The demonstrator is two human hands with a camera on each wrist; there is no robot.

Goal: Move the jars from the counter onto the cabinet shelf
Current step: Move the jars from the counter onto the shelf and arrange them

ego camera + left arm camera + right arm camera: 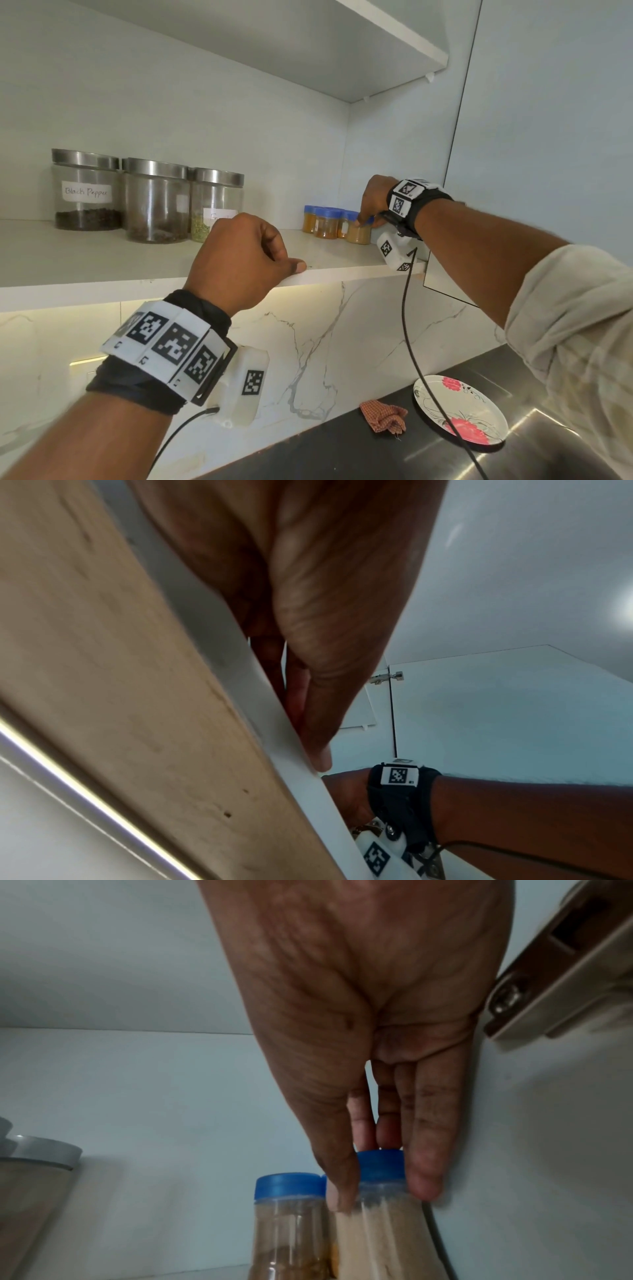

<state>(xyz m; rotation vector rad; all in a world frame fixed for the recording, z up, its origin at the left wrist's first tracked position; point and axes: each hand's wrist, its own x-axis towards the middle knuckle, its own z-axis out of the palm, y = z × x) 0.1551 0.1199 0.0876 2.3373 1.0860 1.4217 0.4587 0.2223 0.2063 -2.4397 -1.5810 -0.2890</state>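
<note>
White cabinet shelf (pixel 154 263) carries four small clear blue-capped jars (pixel 337 224) at its right end; right hand (pixel 373 202) pinches the nearest jar (pixel 380 1218) — tan powder inside. Left hand (pixel 239 260), curled, rests on the shelf edge — its fingers hidden.

floral plate (pixel 479 404) on dark counter (pixel 342 452), checked cloth (pixel 383 416) beside it

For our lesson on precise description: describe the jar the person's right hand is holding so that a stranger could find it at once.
Look at the white cabinet shelf, right of the three large steel-lidded glass jars, where small blue-capped plastic spice jars cluster near the side wall. The held jar is the rightmost, front one. Unlike its orange-filled neighbours, it holds pale beige powder, and the right hand pinches it.
</note>
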